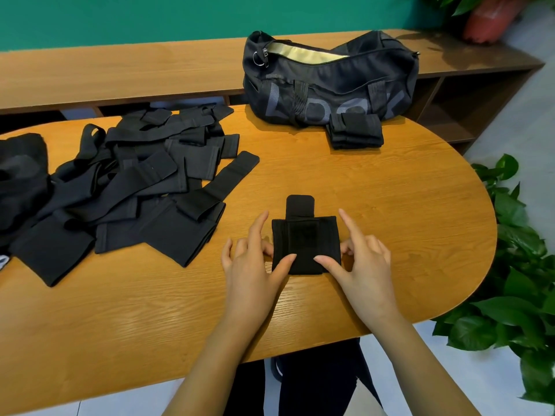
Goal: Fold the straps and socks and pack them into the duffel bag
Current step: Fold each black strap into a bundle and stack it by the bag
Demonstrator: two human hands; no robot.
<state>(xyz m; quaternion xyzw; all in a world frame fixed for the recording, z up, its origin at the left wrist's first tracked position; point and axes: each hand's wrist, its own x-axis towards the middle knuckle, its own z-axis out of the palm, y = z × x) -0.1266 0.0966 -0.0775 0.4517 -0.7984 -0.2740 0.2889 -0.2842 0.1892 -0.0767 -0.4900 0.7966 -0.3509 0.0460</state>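
Head view: on the wood-grain tabletop (390, 205), the left hand (252, 265) and right hand (365, 262) each close their grip on one side of a folded strap (303, 235), a flat square of soft black elastic. Folding looks nearly finished, and stacking it likely comes next. Limp unfolded straps (135, 187) lie left, and farther off a folded stack (356, 132) sits before the unzipped duffel bag (330, 76).

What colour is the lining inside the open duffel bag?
Pale yellow: the lining shows through the unzipped top of the black duffel bag, head view.
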